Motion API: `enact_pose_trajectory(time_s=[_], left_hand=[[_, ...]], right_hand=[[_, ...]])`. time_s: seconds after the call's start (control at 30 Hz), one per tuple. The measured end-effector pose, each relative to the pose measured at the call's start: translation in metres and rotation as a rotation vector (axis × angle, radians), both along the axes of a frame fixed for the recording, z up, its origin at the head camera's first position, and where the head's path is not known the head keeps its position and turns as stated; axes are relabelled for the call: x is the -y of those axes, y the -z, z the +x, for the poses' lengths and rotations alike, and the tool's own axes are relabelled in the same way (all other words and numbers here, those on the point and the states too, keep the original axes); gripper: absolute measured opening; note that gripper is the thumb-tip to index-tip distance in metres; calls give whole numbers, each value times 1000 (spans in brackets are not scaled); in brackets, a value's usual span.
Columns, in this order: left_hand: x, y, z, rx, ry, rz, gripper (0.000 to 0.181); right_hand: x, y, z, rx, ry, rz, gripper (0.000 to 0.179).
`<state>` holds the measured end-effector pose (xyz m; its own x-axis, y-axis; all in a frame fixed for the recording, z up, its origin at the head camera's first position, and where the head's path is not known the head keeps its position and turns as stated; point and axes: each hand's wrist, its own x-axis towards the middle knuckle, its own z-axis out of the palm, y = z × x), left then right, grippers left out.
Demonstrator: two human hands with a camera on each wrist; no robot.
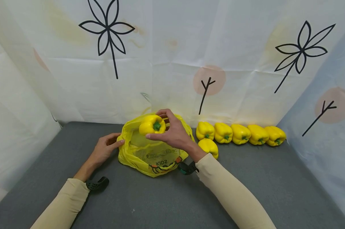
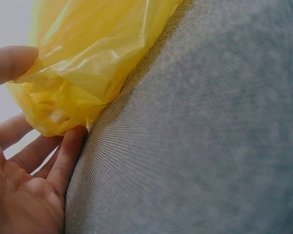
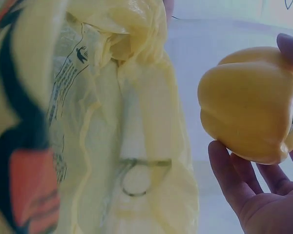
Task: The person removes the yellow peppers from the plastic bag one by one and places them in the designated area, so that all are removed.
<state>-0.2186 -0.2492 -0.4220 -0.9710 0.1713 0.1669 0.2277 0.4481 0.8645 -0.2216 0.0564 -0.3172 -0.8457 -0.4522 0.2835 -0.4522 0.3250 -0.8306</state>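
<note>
A yellow plastic bag (image 1: 127, 157) stands on the grey table with its mouth spread upward. Above that mouth, my right hand (image 1: 175, 132) grips a yellow bell pepper (image 1: 147, 126), its green stem facing me. The right wrist view shows the bell pepper (image 3: 249, 102) between thumb and fingers, beside the bag's wall (image 3: 183, 165). At the bag's left side, my left hand (image 1: 104, 149) holds the rim. The left wrist view has the thumb (image 2: 12, 64) on the upper side of the crumpled plastic (image 2: 88, 78) and the fingers under it.
Several yellow bell peppers (image 1: 240, 134) form a row along the back of the grey table (image 1: 149, 203), right of the bag. One more pepper (image 1: 209, 148) lies in front of the row's left end, partly behind my right forearm. A printed white cloth (image 1: 172, 57) hangs behind.
</note>
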Motion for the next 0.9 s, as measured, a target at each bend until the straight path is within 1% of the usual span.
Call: enact_pose_trajectory(time_s=[0.23, 0.37, 0.63, 0.77, 0.9], left_hand=[[1, 0, 0, -2, 11, 12, 53], [1, 0, 0, 3, 13, 22, 53], [1, 1, -2, -1, 19, 24, 52], [1, 1, -2, -2, 12, 24, 52], [0, 2, -2, -7, 3, 16, 52]], right_hand=[[-20, 5, 8, 19, 66, -56, 71], [-32, 6, 13, 17, 101, -64, 73], [-58, 7, 26, 23, 119, -92, 73], [-69, 7, 34, 27, 131, -94, 73], [-82, 7, 42, 11, 149, -87, 73]])
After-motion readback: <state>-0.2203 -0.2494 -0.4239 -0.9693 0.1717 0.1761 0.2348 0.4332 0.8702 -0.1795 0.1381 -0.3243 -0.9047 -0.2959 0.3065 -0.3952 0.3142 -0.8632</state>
